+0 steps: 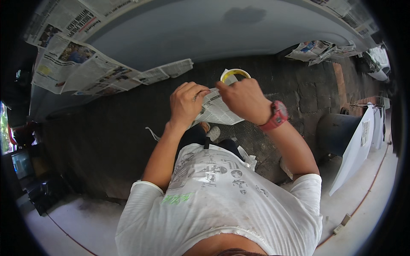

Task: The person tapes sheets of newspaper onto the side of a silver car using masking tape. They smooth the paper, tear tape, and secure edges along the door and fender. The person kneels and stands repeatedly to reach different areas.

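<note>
A sheet of newspaper (218, 112) hangs between my hands, above my knees. My left hand (183, 104) is closed, pinching the sheet's upper left corner between thumb and fingers. My right hand (247, 100), with a red watch on its wrist, is closed at the sheet's upper right edge. Against its fingers is a roll of tape (236, 72) with a yellow inner ring, which it seems to hold. The fingertips partly hide where tape and paper meet.
Ahead stretches a grey vehicle panel (183, 30), with newspaper sheets (81, 64) fixed along its left and more newspaper (311, 51) by the wheel at right. A dark drum (337, 133) and a white panel (354, 147) stand at right. A cable (367, 190) crosses the pale floor.
</note>
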`<state>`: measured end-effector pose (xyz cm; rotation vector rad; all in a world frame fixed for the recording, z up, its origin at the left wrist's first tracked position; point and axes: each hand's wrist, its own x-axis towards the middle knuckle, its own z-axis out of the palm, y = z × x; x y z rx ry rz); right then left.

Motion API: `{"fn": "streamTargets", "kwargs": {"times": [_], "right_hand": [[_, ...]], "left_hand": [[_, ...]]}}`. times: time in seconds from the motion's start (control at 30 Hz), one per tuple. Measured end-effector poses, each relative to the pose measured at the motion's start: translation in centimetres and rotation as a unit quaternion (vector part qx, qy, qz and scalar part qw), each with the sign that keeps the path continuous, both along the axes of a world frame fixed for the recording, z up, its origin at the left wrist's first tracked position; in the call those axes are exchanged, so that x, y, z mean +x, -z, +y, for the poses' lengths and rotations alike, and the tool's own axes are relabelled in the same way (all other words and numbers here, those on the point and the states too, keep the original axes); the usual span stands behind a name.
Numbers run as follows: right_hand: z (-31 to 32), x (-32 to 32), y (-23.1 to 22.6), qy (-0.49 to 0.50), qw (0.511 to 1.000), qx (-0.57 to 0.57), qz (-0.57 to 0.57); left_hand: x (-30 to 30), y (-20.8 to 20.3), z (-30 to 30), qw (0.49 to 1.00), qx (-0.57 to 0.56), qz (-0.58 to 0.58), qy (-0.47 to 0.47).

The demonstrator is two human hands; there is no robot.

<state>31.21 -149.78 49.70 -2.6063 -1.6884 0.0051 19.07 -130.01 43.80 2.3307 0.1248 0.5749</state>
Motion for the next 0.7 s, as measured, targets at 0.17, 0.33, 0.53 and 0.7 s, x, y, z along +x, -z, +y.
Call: {"fn": "streamTargets", "kwargs": {"times": [0.17, 0.33, 0.53, 0.7], "right_hand": [[0.1, 2.2, 4.9, 0.103, 0.989, -0.042, 0.096], [1.0, 2.4, 11.6, 0.100, 0.964, 0.173, 0.174], [-8.0, 5.2, 18.2, 0.529, 0.548, 0.387, 0.520], [2.9, 3.9, 12.8, 0.301, 0.899, 0.236, 0.211]], "left_hand": [[0.3, 4.6, 2.9, 0.997, -0.014, 0.071, 0.012], [0.2, 8.0, 4.4, 0.990, -0.067, 0.126, 0.000], [0.9, 12.1, 7.1, 0.984, -0.103, 0.147, 0.009], [4.1, 13.9, 6.1, 0.983, -0.040, 0.155, 0.089]]}}
